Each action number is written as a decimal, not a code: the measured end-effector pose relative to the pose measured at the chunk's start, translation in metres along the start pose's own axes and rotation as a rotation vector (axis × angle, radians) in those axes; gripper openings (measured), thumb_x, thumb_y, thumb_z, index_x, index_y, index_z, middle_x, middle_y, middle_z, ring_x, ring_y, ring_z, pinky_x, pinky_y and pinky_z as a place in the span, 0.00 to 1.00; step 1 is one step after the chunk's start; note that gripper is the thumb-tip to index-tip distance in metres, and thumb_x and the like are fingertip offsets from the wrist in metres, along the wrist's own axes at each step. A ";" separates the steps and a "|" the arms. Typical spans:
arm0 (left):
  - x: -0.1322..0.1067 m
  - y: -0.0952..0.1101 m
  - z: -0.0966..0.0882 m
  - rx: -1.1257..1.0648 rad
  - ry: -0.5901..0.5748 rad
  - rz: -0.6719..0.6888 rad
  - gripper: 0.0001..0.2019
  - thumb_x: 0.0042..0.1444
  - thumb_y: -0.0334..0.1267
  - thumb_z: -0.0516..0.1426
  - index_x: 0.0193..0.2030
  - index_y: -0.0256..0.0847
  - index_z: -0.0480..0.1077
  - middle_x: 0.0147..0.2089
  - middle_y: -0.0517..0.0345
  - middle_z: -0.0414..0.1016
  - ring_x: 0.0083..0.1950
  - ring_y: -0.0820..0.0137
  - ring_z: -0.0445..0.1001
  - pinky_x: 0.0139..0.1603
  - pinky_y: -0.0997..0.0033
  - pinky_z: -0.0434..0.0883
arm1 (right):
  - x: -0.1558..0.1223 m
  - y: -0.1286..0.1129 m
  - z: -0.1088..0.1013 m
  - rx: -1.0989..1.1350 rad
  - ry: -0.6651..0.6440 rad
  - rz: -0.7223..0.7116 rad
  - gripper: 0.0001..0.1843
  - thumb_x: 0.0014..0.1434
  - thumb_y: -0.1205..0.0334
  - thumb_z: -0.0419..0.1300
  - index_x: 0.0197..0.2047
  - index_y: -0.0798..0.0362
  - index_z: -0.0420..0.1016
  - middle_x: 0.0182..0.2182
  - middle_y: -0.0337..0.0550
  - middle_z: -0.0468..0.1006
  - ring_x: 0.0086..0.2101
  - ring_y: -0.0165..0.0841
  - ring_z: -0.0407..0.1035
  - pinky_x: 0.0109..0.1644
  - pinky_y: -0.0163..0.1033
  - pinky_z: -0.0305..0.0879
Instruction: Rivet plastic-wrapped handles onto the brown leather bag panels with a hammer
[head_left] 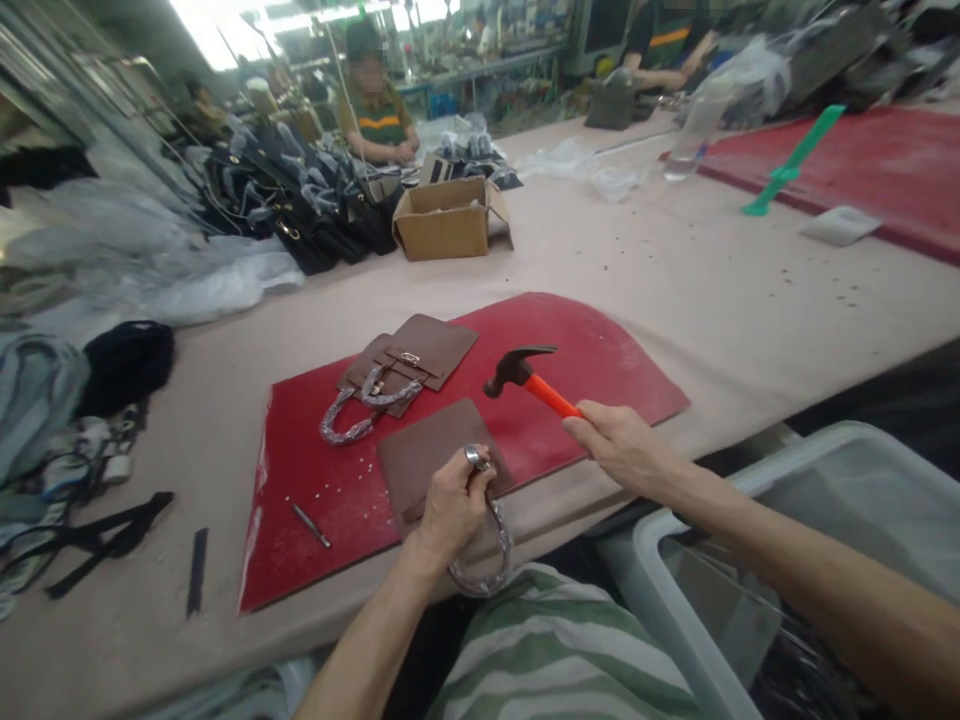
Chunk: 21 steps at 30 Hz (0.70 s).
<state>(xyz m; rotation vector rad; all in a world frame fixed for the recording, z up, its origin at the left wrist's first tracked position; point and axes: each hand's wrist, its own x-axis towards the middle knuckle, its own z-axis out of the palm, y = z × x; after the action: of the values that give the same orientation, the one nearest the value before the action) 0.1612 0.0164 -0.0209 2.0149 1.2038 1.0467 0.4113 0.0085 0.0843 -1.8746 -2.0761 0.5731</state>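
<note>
My right hand [616, 440] is closed round the orange handle of a claw hammer [525, 375], its black head raised above the red mat [600, 360]. My left hand [452, 505] pinches a small metal tool upright on a brown leather bag panel [427, 450] lying at the mat's near edge. A wrapped bag handle [487, 560] curves down from that panel past my wrist. Further back on the mat lies a second brown bag piece [420, 355] with a metal clasp and wrapped handles.
A thin metal punch [310, 524] and tiny white bits lie on the mat's left part. A cardboard box [448, 217] and a heap of black bags [300, 200] stand behind, where a seated person works. A grey bin [825, 520] is at my right. Black straps [97, 540] lie left.
</note>
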 end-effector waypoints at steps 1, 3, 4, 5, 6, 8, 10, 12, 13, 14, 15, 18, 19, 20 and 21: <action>0.000 0.000 -0.001 0.006 -0.008 0.005 0.07 0.61 0.29 0.56 0.44 0.41 0.72 0.46 0.52 0.80 0.48 0.66 0.79 0.52 0.65 0.75 | 0.008 0.008 0.010 -0.063 -0.010 0.026 0.17 0.71 0.57 0.45 0.32 0.50 0.65 0.23 0.38 0.71 0.24 0.32 0.66 0.30 0.36 0.56; 0.001 -0.001 -0.001 0.015 -0.016 0.015 0.06 0.61 0.30 0.56 0.44 0.41 0.71 0.48 0.51 0.80 0.50 0.65 0.79 0.53 0.64 0.75 | 0.022 0.020 0.030 -0.136 0.003 0.067 0.14 0.70 0.60 0.47 0.36 0.53 0.69 0.27 0.44 0.75 0.28 0.36 0.70 0.32 0.37 0.58; 0.001 -0.001 -0.002 0.017 -0.017 0.019 0.06 0.61 0.30 0.56 0.43 0.41 0.71 0.48 0.51 0.80 0.50 0.65 0.79 0.54 0.64 0.75 | 0.026 0.023 0.038 -0.156 0.016 0.077 0.12 0.69 0.62 0.48 0.39 0.54 0.71 0.31 0.48 0.77 0.32 0.38 0.72 0.35 0.39 0.59; 0.001 0.000 -0.002 0.020 -0.016 0.023 0.06 0.61 0.31 0.56 0.44 0.41 0.71 0.48 0.51 0.80 0.50 0.65 0.79 0.54 0.64 0.75 | 0.029 0.023 0.044 -0.169 0.035 0.069 0.11 0.69 0.63 0.49 0.42 0.55 0.72 0.36 0.53 0.78 0.37 0.41 0.73 0.39 0.40 0.61; 0.002 0.000 -0.002 0.024 -0.016 0.027 0.06 0.61 0.31 0.56 0.44 0.41 0.71 0.48 0.51 0.80 0.51 0.65 0.79 0.53 0.64 0.75 | 0.031 0.021 0.050 -0.184 0.065 0.044 0.11 0.68 0.63 0.51 0.46 0.56 0.73 0.43 0.57 0.77 0.43 0.44 0.72 0.44 0.43 0.63; 0.003 0.001 -0.002 0.041 -0.022 0.035 0.07 0.61 0.30 0.56 0.45 0.41 0.71 0.48 0.51 0.80 0.51 0.65 0.79 0.53 0.65 0.76 | 0.030 0.011 0.059 -0.194 0.150 -0.062 0.17 0.65 0.62 0.55 0.55 0.58 0.71 0.55 0.62 0.72 0.53 0.49 0.67 0.54 0.49 0.62; 0.003 0.002 -0.002 0.063 -0.033 0.040 0.07 0.62 0.30 0.55 0.45 0.41 0.71 0.47 0.51 0.80 0.50 0.65 0.79 0.53 0.65 0.76 | 0.027 -0.001 0.069 -0.167 0.216 -0.233 0.26 0.64 0.60 0.57 0.63 0.60 0.66 0.63 0.62 0.65 0.61 0.52 0.60 0.62 0.55 0.58; 0.002 0.003 -0.002 0.078 -0.036 0.040 0.07 0.62 0.30 0.55 0.45 0.42 0.72 0.48 0.51 0.80 0.50 0.65 0.79 0.52 0.65 0.76 | 0.023 -0.009 0.083 -0.125 0.204 -0.389 0.28 0.64 0.59 0.57 0.65 0.59 0.63 0.67 0.60 0.61 0.66 0.51 0.53 0.69 0.60 0.48; 0.001 0.002 -0.002 0.079 -0.028 0.043 0.08 0.62 0.31 0.55 0.46 0.41 0.72 0.48 0.50 0.80 0.50 0.65 0.79 0.53 0.65 0.76 | 0.021 -0.011 0.091 -0.111 0.176 -0.443 0.28 0.65 0.58 0.56 0.66 0.59 0.64 0.68 0.58 0.61 0.68 0.51 0.50 0.71 0.63 0.42; 0.001 0.002 -0.002 0.075 -0.017 0.048 0.08 0.62 0.31 0.55 0.46 0.41 0.72 0.48 0.50 0.80 0.50 0.65 0.79 0.53 0.65 0.76 | 0.019 -0.011 0.099 -0.104 0.143 -0.480 0.27 0.65 0.59 0.55 0.66 0.58 0.65 0.68 0.57 0.62 0.69 0.50 0.49 0.72 0.65 0.37; 0.000 0.001 -0.002 0.068 -0.009 0.050 0.08 0.62 0.31 0.56 0.47 0.41 0.72 0.48 0.50 0.80 0.51 0.65 0.79 0.54 0.65 0.76 | 0.018 -0.010 0.106 -0.102 0.115 -0.498 0.27 0.66 0.58 0.55 0.66 0.59 0.65 0.67 0.57 0.62 0.69 0.50 0.48 0.72 0.65 0.34; 0.000 -0.001 -0.002 0.016 0.016 -0.005 0.08 0.61 0.31 0.56 0.46 0.41 0.74 0.48 0.51 0.81 0.51 0.65 0.79 0.54 0.64 0.76 | 0.015 -0.003 0.121 -0.093 0.061 -0.491 0.32 0.66 0.54 0.57 0.68 0.61 0.61 0.68 0.58 0.61 0.69 0.50 0.48 0.72 0.65 0.35; 0.002 -0.002 -0.002 -0.013 0.024 -0.065 0.08 0.60 0.32 0.56 0.45 0.41 0.74 0.47 0.51 0.81 0.50 0.65 0.80 0.54 0.63 0.76 | 0.015 -0.001 0.123 -0.088 0.046 -0.482 0.33 0.66 0.53 0.57 0.69 0.61 0.60 0.69 0.58 0.59 0.69 0.51 0.47 0.72 0.65 0.36; 0.004 -0.002 -0.004 -0.054 0.039 -0.145 0.08 0.61 0.33 0.56 0.44 0.40 0.75 0.46 0.51 0.81 0.49 0.65 0.80 0.53 0.64 0.76 | 0.015 0.001 0.123 -0.082 0.030 -0.471 0.34 0.66 0.53 0.58 0.70 0.60 0.59 0.70 0.57 0.58 0.69 0.51 0.47 0.72 0.66 0.36; 0.006 -0.003 -0.006 -0.111 0.062 -0.236 0.08 0.61 0.35 0.57 0.44 0.40 0.75 0.45 0.51 0.82 0.47 0.65 0.80 0.51 0.64 0.77 | 0.016 0.002 0.122 -0.076 0.013 -0.463 0.35 0.66 0.53 0.58 0.70 0.60 0.58 0.70 0.57 0.57 0.70 0.51 0.47 0.72 0.66 0.37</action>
<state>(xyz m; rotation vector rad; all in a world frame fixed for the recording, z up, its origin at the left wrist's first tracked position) 0.1567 0.0239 -0.0183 1.7197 1.3469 1.0399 0.3551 0.0120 -0.0250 -1.3501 -2.4382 0.3689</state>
